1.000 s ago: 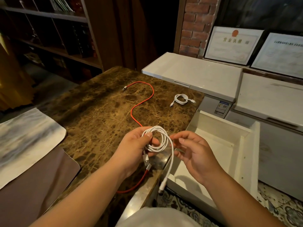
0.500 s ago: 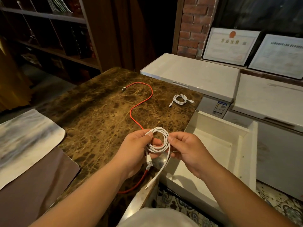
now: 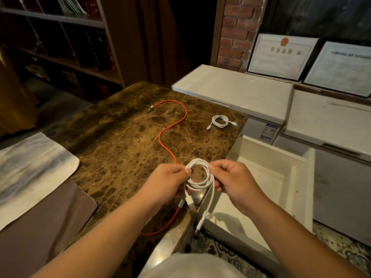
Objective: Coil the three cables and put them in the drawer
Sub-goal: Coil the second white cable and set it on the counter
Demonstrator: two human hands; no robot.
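White cable [image 3: 200,177] hangs looped between your two hands at the marble table's [image 3: 120,141] near corner. Your left hand [image 3: 170,181] pinches the coil's left side, likely to keep the turns stacked; your right hand [image 3: 232,181] pinches the right side, with both plug ends dangling below. Red cable [image 3: 170,127] lies uncoiled behind; a second white coil [image 3: 220,121] sits farther back. To your right the open drawer [image 3: 309,177] waits, just beside the coil.
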